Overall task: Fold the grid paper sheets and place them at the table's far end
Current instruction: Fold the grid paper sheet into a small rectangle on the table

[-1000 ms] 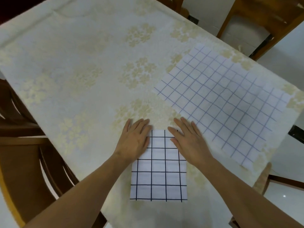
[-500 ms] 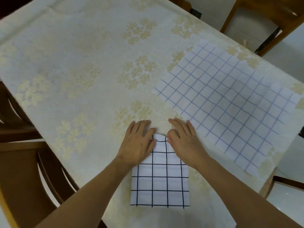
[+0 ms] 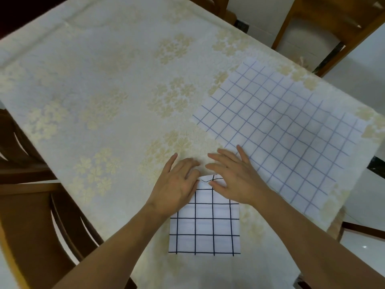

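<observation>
A: A dining room, with wooden chairs (image 3: pixel 325 24) round a tabletop (image 3: pixel 100 84) under a cream cloth with a pale flower pattern. What's on it?

B: Two grid sheets. The folded sheet (image 3: pixel 205 226), bold dark lines, lies at the near edge. The open sheet (image 3: pixel 281 130), faint blue lines, lies flat toward the right edge.

A: And the hands?

B: The left hand (image 3: pixel 177 186) and right hand (image 3: pixel 233 178) both rest on the folded sheet's far edge. The fingers (image 3: pixel 220 157) are loosely spread and seem to bunch the paper there; whether they pinch it I cannot tell.

A: How will it handle?

B: Light, thin and limp, I'd judge. It creases easily and slides on the cloth. Best taken by pinching an edge or corner, not the middle.

A: Any writing?

B: None readable, only grid lines.
</observation>
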The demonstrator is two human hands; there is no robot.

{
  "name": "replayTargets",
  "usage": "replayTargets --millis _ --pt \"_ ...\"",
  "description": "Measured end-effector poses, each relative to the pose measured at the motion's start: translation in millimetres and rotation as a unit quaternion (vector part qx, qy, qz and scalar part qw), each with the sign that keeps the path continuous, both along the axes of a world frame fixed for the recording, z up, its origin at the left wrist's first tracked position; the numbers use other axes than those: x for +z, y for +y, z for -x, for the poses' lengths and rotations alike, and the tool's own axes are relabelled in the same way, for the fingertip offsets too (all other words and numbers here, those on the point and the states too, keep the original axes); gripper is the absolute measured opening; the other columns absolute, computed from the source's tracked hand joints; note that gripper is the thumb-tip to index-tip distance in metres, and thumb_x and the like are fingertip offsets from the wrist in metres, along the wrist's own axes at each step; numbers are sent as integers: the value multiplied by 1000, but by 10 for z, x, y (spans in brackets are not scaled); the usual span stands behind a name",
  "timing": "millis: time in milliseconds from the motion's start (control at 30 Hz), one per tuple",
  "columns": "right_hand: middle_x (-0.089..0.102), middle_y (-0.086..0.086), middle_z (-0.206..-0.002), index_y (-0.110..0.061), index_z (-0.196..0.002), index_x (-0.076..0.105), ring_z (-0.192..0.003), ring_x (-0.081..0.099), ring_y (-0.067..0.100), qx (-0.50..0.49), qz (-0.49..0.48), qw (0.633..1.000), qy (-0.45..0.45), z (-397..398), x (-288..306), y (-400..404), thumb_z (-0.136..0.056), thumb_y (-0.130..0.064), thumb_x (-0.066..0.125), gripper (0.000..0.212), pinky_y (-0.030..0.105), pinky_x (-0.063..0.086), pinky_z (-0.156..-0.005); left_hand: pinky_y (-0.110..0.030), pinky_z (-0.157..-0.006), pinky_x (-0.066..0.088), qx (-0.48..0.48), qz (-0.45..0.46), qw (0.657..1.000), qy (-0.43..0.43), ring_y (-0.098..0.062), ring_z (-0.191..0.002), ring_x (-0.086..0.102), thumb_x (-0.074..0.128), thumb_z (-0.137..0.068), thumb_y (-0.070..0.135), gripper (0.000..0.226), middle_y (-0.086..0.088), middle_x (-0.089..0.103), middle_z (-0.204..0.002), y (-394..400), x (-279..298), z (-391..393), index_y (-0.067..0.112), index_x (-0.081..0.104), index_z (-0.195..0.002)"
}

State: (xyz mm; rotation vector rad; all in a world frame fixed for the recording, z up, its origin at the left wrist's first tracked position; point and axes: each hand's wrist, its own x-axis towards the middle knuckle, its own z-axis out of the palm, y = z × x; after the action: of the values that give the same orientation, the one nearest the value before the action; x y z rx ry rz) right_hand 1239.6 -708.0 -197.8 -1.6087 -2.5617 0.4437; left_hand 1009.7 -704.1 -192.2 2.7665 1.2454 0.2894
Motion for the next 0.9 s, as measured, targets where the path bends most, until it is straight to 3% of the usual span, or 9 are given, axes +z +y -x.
replayTargets --millis 133,267,433,533,600,733,900 --pt "52 -11 -144 -37 -123 64 -141 37 17 33 44 998 -12 19 170 -56 -93 -53 34 45 53 14 -120 -51 -113 33 12 -28 999 -13 -26 -120 57 54 -95 20 16 -7 65 -122 -172 190 -12 11 63 -105" --pt "60 -10 -136 -34 -118 68 -132 50 17 32 19 999 1 93 344 -326 -96 -46 30 46 47 31 -116 -48 -111 37 19 -39 999 -26 -25 -113 61 60 -90 16 13 -5 68 -115 -488 347 -14 12 64 -101" --pt "65 -3 -130 -28 -117 70 -120 61 22 14 -37 999 17 162 425 -913 -93 -36 40 39 40 49 -101 -45 -109 39 35 -30 998 -51 -22 -109 61 65 -82 12 18 -1 69 -112 -982 426 -8 15 67 -100" --pt "63 -2 -133 -27 -123 67 -122 59 22 0 -38 999 3 197 315 -1283 -84 -29 65 39 39 52 -99 -42 -109 38 50 -16 997 -53 -21 -107 62 64 -80 12 21 1 68 -109 -1256 381 -12 16 67 -100" --pt "60 -2 -137 -27 -126 65 -126 56 21 -12 -26 1000 -2 218 207 -1509 -81 -26 69 45 38 50 -101 -41 -106 40 55 -3 997 -53 -22 -103 63 63 -80 11 22 0 68 -107 -1431 309 -17 15 68 -101" --pt "48 -1 -148 -26 -138 53 -141 40 21 -27 -8 999 -15 269 -9 -1873 -94 -32 42 45 38 32 -113 -40 -100 48 45 32 998 -33 -23 -103 63 56 -88 18 23 -3 68 -108 -1765 102 14 14 67 -108" --pt "31 0 -160 -26 -147 42 -151 17 21 -30 27 998 -49 274 -233 -2218 -100 -33 39 47 47 20 -118 -40 -100 49 55 91 994 -7 -25 -112 61 52 -92 23 27 -7 66 -120 -2056 -114 107 12 65 -112"
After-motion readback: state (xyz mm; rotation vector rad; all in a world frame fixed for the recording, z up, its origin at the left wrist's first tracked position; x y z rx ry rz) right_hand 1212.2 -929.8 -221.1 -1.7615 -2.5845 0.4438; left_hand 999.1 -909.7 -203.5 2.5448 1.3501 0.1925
